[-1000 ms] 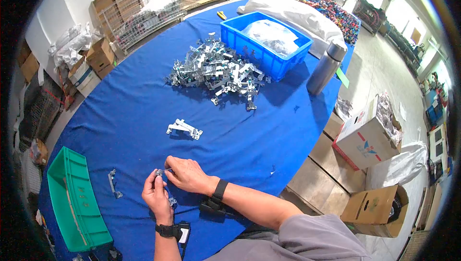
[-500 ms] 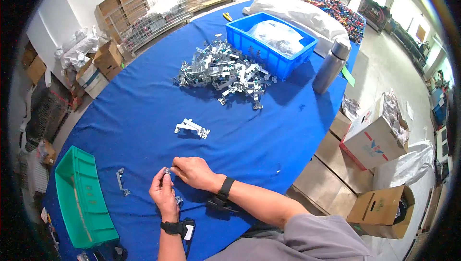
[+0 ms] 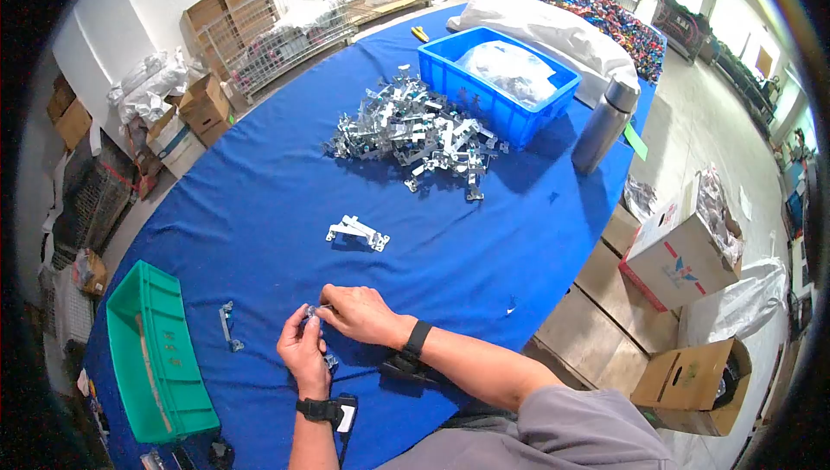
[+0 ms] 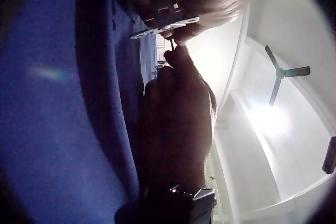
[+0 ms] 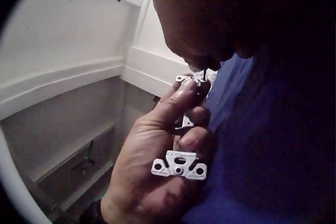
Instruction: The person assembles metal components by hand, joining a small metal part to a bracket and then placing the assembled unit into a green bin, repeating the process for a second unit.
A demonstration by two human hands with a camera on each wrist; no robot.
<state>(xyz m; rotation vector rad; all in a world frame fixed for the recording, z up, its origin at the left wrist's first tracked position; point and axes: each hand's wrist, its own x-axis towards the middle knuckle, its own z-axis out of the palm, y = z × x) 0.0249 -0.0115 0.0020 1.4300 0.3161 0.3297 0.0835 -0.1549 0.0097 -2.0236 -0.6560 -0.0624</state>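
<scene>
- Head view has shifted slightly; hands stay together near tabletop [image 3: 259, 236]'s near edge.
- Left hand [image 3: 303, 353] grips metal bracket [image 5: 178, 166]; right hand [image 3: 363, 313] pinches thin rod [image 5: 205, 75] at its end.
- Loose bracket [image 3: 227, 328]: toward left edge, beside green bin [image 3: 177, 332].
- Bracket heap [image 3: 406, 131]: toward far edge.

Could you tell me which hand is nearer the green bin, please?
Left: in the head view, the left hand is right of the green bin; the right hand is farther right.

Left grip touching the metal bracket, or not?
Touching. The right wrist view shows the left grip curled round the metal bracket, pinching its far end.
</scene>
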